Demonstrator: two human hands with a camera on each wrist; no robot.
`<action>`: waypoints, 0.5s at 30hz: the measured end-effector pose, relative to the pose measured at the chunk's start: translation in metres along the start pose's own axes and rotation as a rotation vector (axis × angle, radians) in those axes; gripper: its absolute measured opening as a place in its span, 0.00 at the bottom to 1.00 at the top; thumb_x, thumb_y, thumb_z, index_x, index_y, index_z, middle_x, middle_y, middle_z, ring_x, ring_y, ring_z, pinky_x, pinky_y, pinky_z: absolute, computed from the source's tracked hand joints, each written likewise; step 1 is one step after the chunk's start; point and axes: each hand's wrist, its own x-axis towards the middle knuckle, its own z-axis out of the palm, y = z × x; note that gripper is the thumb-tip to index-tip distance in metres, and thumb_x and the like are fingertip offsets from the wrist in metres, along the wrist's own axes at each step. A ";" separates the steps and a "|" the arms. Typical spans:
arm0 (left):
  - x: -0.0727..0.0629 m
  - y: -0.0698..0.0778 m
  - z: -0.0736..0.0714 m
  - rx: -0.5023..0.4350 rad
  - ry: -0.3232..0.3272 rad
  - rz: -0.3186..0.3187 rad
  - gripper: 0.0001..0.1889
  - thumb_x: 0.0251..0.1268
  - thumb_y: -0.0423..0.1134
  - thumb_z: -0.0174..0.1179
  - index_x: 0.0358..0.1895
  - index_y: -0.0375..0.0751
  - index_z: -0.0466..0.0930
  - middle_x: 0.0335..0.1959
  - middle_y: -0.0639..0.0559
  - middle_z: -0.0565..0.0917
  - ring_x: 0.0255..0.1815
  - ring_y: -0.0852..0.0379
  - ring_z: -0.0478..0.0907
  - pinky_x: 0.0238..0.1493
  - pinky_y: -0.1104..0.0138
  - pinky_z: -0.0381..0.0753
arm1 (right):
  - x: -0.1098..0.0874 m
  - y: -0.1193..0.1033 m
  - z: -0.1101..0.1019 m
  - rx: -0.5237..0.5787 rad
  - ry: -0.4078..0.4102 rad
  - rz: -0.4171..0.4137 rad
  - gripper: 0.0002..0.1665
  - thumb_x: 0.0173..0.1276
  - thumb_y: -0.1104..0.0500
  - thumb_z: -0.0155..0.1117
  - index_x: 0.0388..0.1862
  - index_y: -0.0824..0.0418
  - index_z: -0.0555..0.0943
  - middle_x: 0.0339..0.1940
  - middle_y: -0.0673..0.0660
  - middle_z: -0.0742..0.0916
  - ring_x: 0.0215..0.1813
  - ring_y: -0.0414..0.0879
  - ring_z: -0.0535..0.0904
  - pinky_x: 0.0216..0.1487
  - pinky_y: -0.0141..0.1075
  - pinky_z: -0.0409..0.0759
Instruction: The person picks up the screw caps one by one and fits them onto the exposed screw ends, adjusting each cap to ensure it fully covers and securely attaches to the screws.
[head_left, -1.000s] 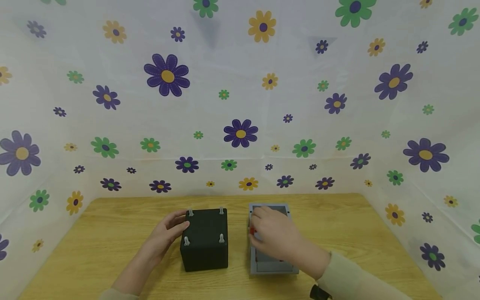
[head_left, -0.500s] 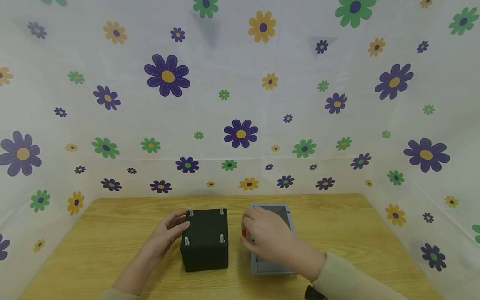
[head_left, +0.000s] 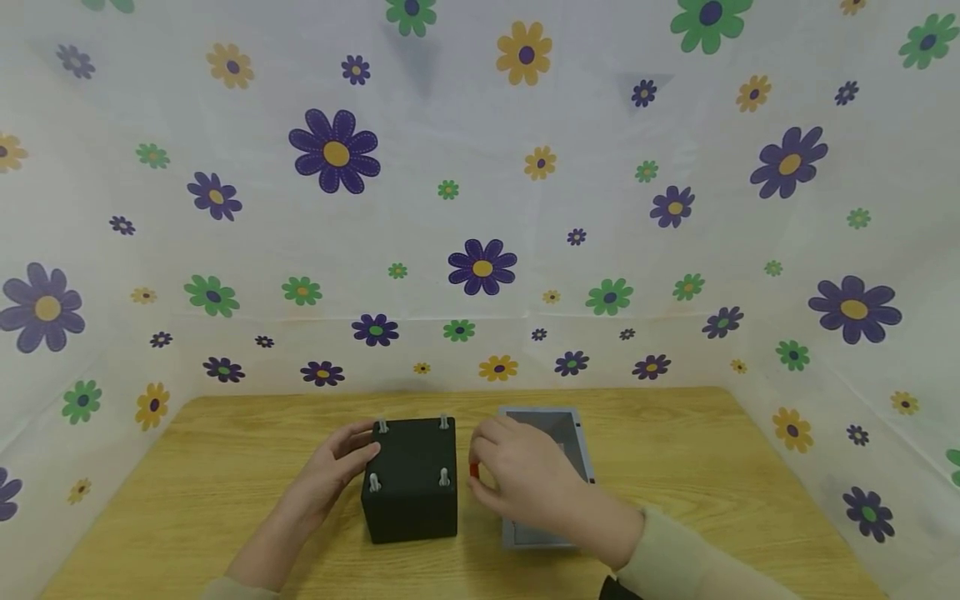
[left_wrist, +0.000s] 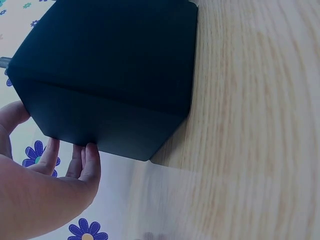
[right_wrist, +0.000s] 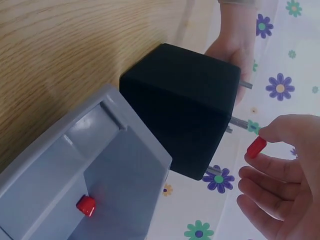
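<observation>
A black block (head_left: 410, 467) stands on the table with several threaded metal studs (right_wrist: 239, 122) sticking up from its top. My left hand (head_left: 330, 471) holds it from the left side, thumb at the top edge and fingertips against the side face (left_wrist: 95, 117). In the right wrist view, my right hand (right_wrist: 287, 182) pinches a small red cylindrical piece (right_wrist: 256, 147) between thumb and index finger, the other fingers loosely bent. That hand hovers just right of the block, near its studs, partly covering the grey tray (head_left: 587, 450) in the head view.
Inside the tray, seen in the right wrist view, lies another small red piece (right_wrist: 86, 205). The tray's raised rim (right_wrist: 137, 122) stands close to the block's right side. Behind the wooden table (head_left: 675, 467) hangs a white flowered cloth (head_left: 420, 233).
My right hand has moved left out of the tray, carrying the red piece toward the block. The left hand and the block have stayed in place.
</observation>
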 end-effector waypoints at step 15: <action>0.001 -0.002 -0.001 0.000 -0.002 0.015 0.33 0.83 0.41 0.57 0.82 0.33 0.57 0.80 0.32 0.65 0.60 0.67 0.77 0.58 0.79 0.77 | 0.007 -0.012 0.003 -0.008 0.011 -0.037 0.10 0.69 0.49 0.77 0.37 0.53 0.87 0.42 0.47 0.87 0.46 0.41 0.82 0.47 0.28 0.85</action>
